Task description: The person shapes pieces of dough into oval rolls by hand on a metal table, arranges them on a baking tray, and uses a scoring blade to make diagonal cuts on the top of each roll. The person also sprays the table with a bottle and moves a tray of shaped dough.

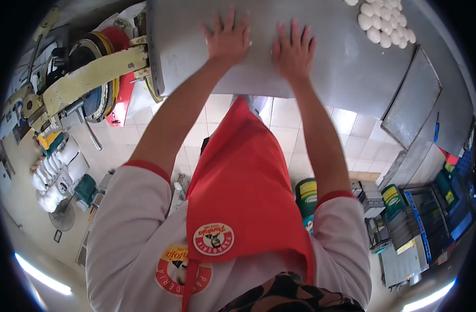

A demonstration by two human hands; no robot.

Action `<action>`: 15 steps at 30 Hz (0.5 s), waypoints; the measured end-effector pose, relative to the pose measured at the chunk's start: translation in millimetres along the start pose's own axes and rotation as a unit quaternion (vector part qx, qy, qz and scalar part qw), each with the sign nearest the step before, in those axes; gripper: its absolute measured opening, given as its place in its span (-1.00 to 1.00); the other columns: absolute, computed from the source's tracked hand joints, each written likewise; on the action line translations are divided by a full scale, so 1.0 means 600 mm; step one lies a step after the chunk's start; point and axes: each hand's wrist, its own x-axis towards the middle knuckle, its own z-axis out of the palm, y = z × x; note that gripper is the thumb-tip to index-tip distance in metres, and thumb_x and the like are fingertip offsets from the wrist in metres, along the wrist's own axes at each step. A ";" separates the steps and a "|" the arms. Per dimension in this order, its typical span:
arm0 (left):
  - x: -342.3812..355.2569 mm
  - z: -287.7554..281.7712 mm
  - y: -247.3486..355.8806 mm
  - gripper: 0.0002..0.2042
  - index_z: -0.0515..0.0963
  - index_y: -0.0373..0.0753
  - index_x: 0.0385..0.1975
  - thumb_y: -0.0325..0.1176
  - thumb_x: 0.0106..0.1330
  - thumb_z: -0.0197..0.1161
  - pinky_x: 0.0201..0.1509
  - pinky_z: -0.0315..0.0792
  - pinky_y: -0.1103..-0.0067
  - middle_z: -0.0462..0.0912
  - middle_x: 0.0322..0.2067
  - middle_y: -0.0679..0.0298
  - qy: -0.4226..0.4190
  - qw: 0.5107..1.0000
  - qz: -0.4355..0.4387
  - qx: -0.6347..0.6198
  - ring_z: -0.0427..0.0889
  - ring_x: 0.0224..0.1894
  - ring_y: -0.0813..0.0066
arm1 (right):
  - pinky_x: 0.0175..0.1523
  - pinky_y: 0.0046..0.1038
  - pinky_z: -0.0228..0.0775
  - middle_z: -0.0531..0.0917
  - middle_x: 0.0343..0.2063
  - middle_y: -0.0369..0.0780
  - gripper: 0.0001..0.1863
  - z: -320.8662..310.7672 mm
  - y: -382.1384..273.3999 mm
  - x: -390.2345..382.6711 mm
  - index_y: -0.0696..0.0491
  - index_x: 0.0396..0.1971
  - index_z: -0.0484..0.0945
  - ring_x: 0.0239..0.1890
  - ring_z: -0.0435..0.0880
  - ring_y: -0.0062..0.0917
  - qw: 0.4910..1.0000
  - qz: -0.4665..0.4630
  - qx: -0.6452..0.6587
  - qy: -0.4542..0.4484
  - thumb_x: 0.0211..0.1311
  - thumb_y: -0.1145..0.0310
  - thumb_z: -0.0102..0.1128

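My left hand (228, 41) lies palm down on the grey metal table (342, 67), with its fingers spread. A small whitish bit shows at its right edge; whatever may be under the palm is hidden. To its right, my right hand (295, 51) rests flat in the same way, fingers stretched toward the far side. The underside of this palm is hidden too. A cluster of round white dough balls (386, 25) sits at the table's far right, apart from both hands.
A thin metal sheet (413, 99) leans by the table's right end, near a blue-handled tool (436, 128). Left of the table stands a machine with a cream-coloured arm (92, 78) and a lever. Green buckets (306, 195) and stacked trays (404, 229) lie lower right.
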 end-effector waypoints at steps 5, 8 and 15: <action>0.096 -0.005 -0.005 -0.37 0.25 -0.08 0.57 -0.01 0.55 0.00 0.63 -0.18 -0.25 0.08 0.63 0.01 -0.067 0.993 -0.042 -0.091 -0.09 0.67 -0.18 | 0.61 0.24 -0.10 0.26 0.56 0.02 -0.22 -0.027 0.005 0.136 0.03 0.57 0.25 0.59 0.14 0.11 1.000 0.023 0.016 0.013 0.37 0.12 0.11; 0.043 0.046 -0.032 -0.48 0.39 0.09 0.51 0.01 0.61 0.02 0.56 0.05 -0.19 0.19 0.60 0.13 0.113 0.970 0.002 -0.217 0.19 0.52 -0.42 | 0.57 0.21 0.02 0.38 0.51 -0.10 -0.46 0.024 0.000 0.046 -0.11 0.40 0.53 0.53 0.25 0.18 0.997 0.029 0.073 0.026 0.53 0.02 0.10; -0.065 0.048 -0.037 -0.44 0.34 0.12 0.54 0.07 0.58 0.04 0.54 -0.01 -0.32 0.11 0.62 0.07 0.026 0.986 0.032 -0.162 0.08 0.55 -0.52 | 0.54 0.23 0.05 0.35 0.51 0.02 -0.44 0.013 -0.030 -0.069 -0.08 0.44 0.49 0.52 0.24 0.27 0.999 0.032 0.029 -0.025 0.56 0.02 0.06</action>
